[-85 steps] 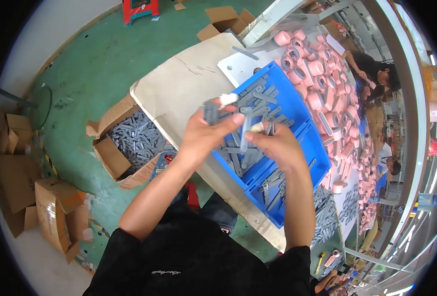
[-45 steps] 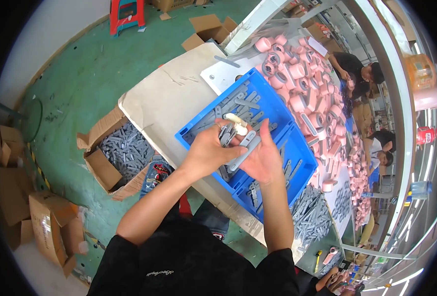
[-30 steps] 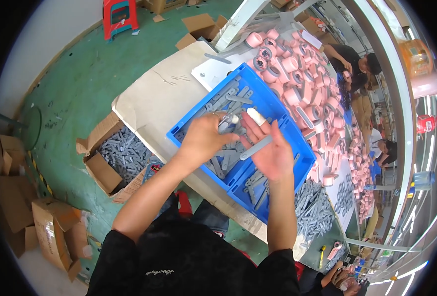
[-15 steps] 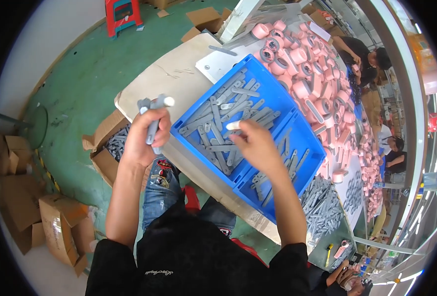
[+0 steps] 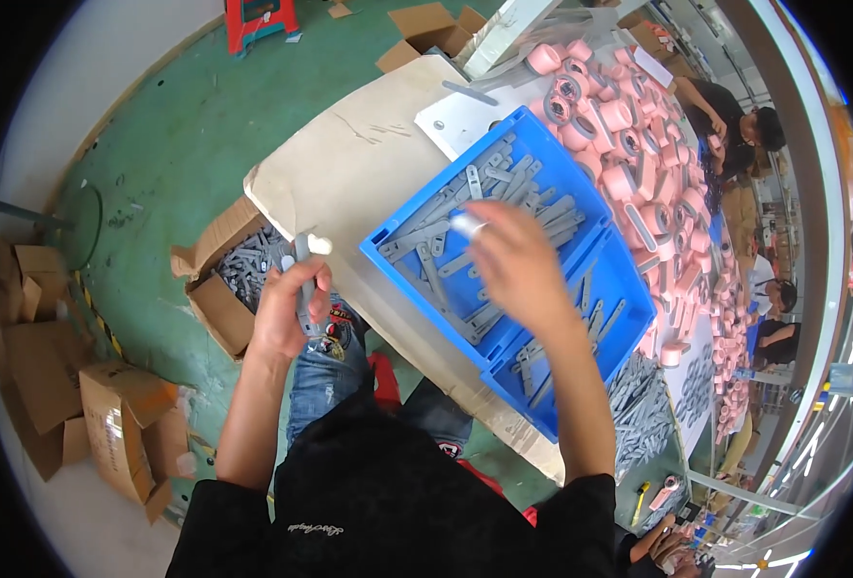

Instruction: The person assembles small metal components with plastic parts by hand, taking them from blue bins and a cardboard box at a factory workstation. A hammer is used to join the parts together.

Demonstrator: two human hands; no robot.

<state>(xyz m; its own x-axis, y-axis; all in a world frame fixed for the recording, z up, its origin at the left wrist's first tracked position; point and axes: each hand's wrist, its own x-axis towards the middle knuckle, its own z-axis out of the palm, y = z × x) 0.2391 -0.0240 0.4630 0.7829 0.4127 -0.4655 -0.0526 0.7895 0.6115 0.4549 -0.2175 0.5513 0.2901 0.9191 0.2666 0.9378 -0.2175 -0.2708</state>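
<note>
My left hand (image 5: pixel 290 306) is closed around a few grey plastic strips (image 5: pixel 303 279) that stick up past the fingers, left of the table edge; a white cover shows on its thumb or a fingertip. Over the blue tray (image 5: pixel 410 281) hangs my right hand (image 5: pixel 518 265), blurred by motion, with a white cover on a fingertip. Its fingers are smeared, so whether they hold a strip does not show. Beneath it, many loose grey strips (image 5: pixel 431 265) lie crosswise in the tray's larger compartment. The smaller compartment holds more strips (image 5: pixel 595 323), partly hidden by my right forearm.
Pink plastic housings (image 5: pixel 629 178) are heaped beyond the tray. A pile of grey strips (image 5: pixel 641 409) lies to its right. An open cardboard box (image 5: pixel 222 313) of grey parts sits on the floor at left, near other cartons (image 5: pixel 118 433). Co-workers (image 5: pixel 725 120) sit at the far right.
The whole view has shifted, with table and tray now farther right. My left hand has lowered with its strips. My right hand has risen from the strips and turned, now blurred.
</note>
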